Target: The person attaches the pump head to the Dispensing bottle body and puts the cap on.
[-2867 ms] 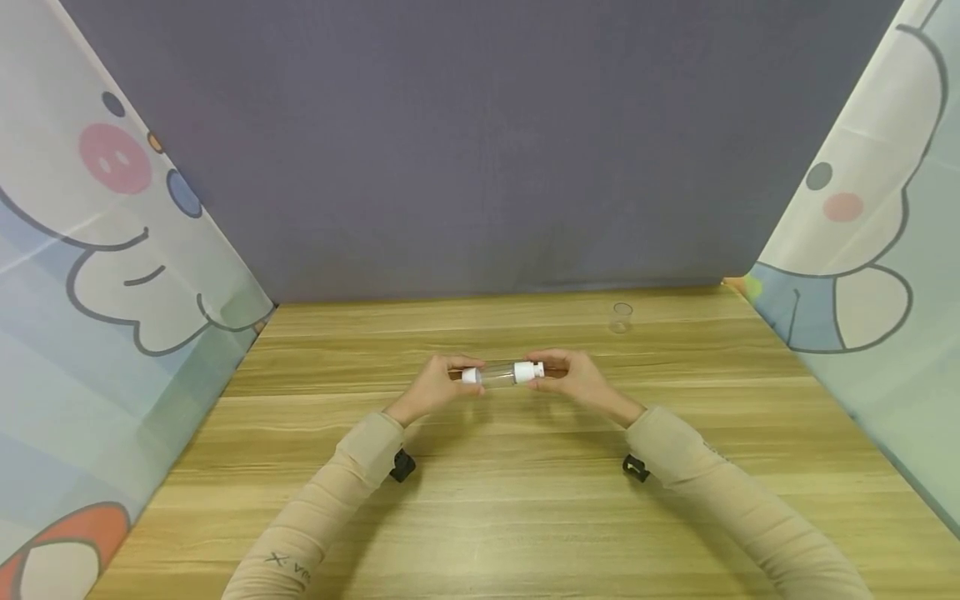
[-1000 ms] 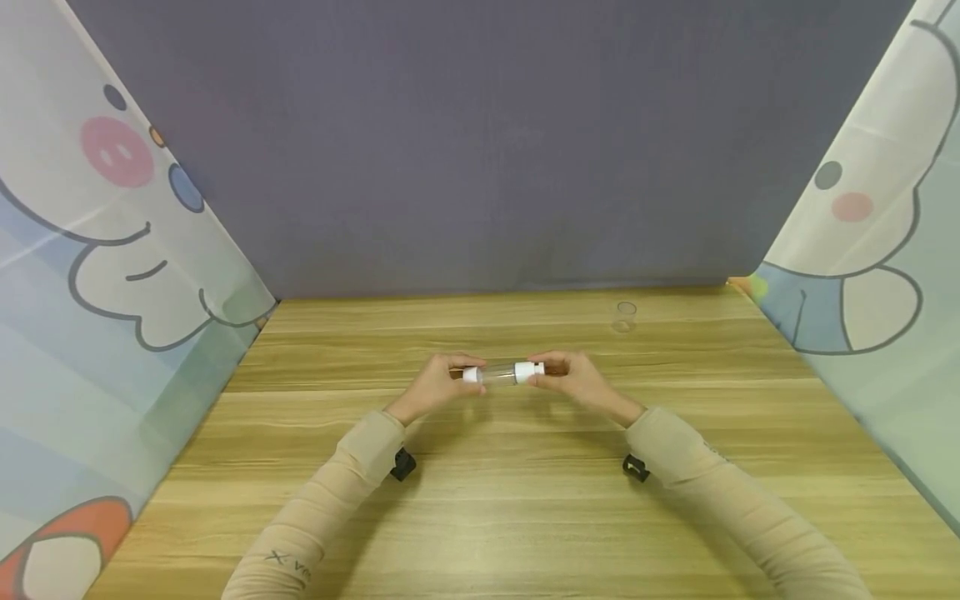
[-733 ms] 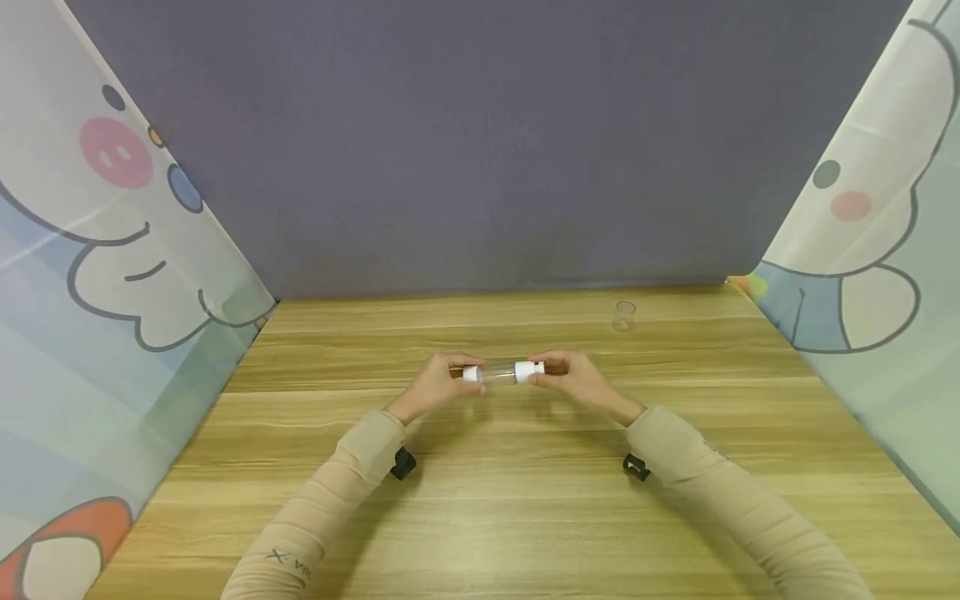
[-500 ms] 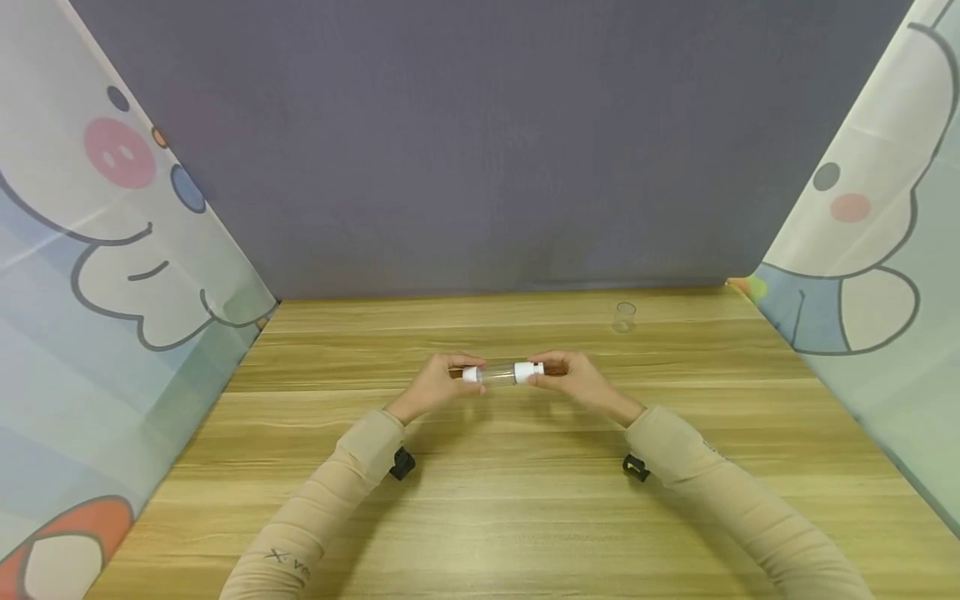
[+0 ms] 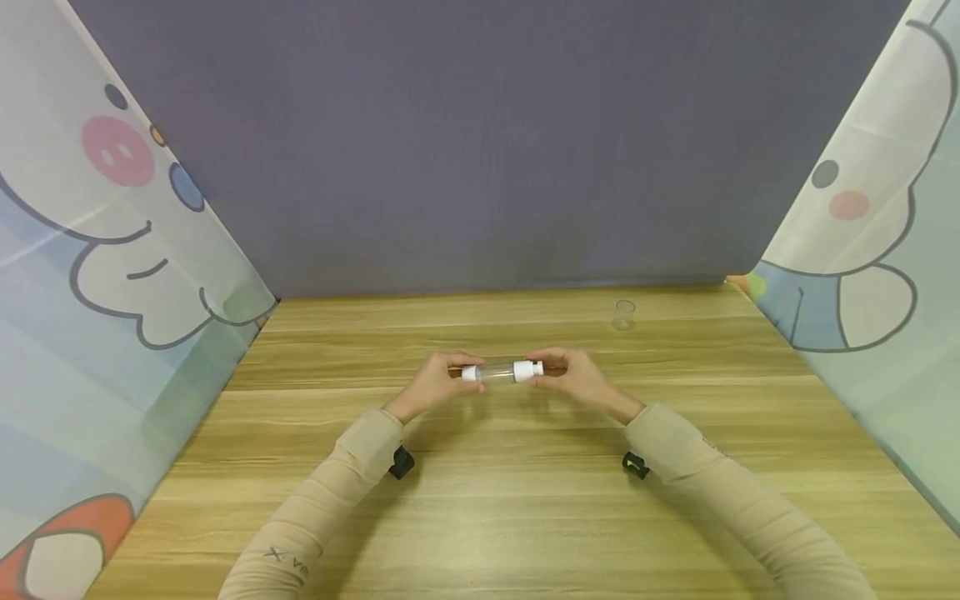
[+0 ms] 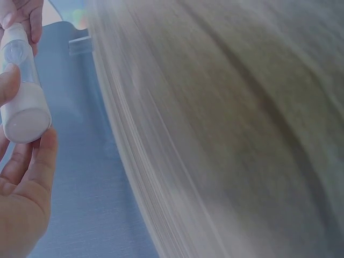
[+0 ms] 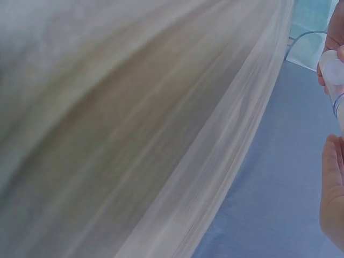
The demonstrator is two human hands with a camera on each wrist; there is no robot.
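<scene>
A clear bottle (image 5: 497,373) with white ends lies sideways in the air above the table, held between both hands. My left hand (image 5: 437,383) grips its white base end; in the left wrist view that base (image 6: 27,115) sits between thumb and fingers. At the other end, my right hand (image 5: 573,379) pinches the white pump top (image 5: 527,371). The right wrist view shows only part of the bottle (image 7: 334,80) at its edge. A small clear cap (image 5: 623,315) stands apart on the table, toward the back right.
The wood-grain table (image 5: 487,517) runs back to a dark grey panel (image 5: 487,150). Cartoon-printed curtains (image 5: 112,250) flank both sides. Black wrist mounts (image 5: 402,462) hang below the sleeves.
The hands and bottle keep nearly the same place and hold. The head view has shifted slightly; the clear cap stays where it was.
</scene>
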